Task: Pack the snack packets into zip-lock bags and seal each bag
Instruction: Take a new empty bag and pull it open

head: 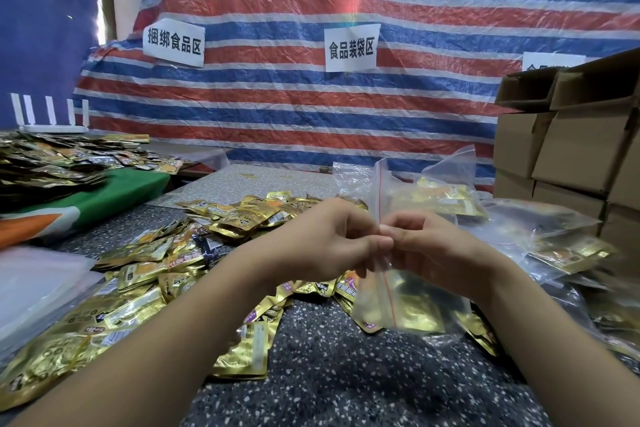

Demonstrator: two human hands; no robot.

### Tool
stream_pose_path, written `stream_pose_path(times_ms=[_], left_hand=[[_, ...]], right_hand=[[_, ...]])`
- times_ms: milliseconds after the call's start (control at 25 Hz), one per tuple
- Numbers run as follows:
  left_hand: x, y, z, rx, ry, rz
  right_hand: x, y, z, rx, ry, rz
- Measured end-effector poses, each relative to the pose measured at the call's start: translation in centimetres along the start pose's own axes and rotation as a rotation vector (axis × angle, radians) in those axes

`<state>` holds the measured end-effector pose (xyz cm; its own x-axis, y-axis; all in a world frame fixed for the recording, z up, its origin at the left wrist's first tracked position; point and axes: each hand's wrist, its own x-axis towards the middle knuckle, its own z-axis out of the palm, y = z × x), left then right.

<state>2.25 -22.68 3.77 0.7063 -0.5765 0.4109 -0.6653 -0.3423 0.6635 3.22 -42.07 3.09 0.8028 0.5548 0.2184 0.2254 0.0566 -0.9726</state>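
Zip-lock bag (398, 302) held upright above surface (329, 374), red seal strip vertical; left hand (329, 239) and right hand (426, 243) fingers clamped on strip mid-length, likely pressing it closed; loose snack packets (156, 274) left of bag; filled bags (561, 246) right.

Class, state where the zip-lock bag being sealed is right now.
In the head view, the zip-lock bag hangs at centre, pinched between the left hand and right hand, above the loose snack packets.
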Motion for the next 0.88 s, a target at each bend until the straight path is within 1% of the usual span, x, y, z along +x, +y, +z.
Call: stream_pose_path(times_ms=[120,200,280,360,400,440,520,600,680,720,800,840,880], left_hand=[[0.1,0.0,-0.1,-0.095,0.015,-0.002],[0.0,0.0,-0.5,-0.077,0.047,-0.014],[0.0,-0.3,-1.2,-0.022,0.162,-0.059],[0.2,-0.9,-1.8,0.012,0.341,-0.124],[0.3,-1.2,-2.0,0.033,0.402,-0.159],[0.4,-1.3,-2.1,0.069,0.42,-0.2],[0.5,-1.4,-2.0,0.237,0.36,-0.295],[0.4,-1.2,-1.8,0.43,0.312,-0.329],[0.1,-0.8,-1.7,0.45,0.324,-0.252],[0.0,-0.4,-1.6,0.458,0.334,-0.18],[-0.1,0.4,-1.4,0.511,0.268,-0.049],[-0.2,0.9,-1.4,0.545,0.222,-0.019],[-0.4,1.5,-1.3,0.578,0.167,-0.023]], right_hand=[[0.3,-0.2,0.3,0.026,0.04,-0.02],[0.4,-0.3,0.3,0.027,0.135,-0.048],[0.4,-0.3,-0.1,0.005,0.32,-0.068],[0.6,-0.2,-0.8,-0.127,0.556,-0.075],[0.7,-0.1,-0.8,-0.208,0.643,-0.081],[0.9,0.1,-0.7,-0.276,0.69,-0.083],[1.3,0.3,-0.2,-0.356,0.708,-0.063],[1.5,0.4,0.2,-0.395,0.708,-0.03],[1.4,0.2,0.4,-0.407,0.71,-0.009],[1.4,0.1,0.5,-0.399,0.712,-0.003],[1.3,-0.1,0.8,-0.358,0.714,0.003],[1.3,-0.2,0.9,-0.34,0.717,0.001],[1.3,-0.3,1.0,-0.326,0.719,0.0]])
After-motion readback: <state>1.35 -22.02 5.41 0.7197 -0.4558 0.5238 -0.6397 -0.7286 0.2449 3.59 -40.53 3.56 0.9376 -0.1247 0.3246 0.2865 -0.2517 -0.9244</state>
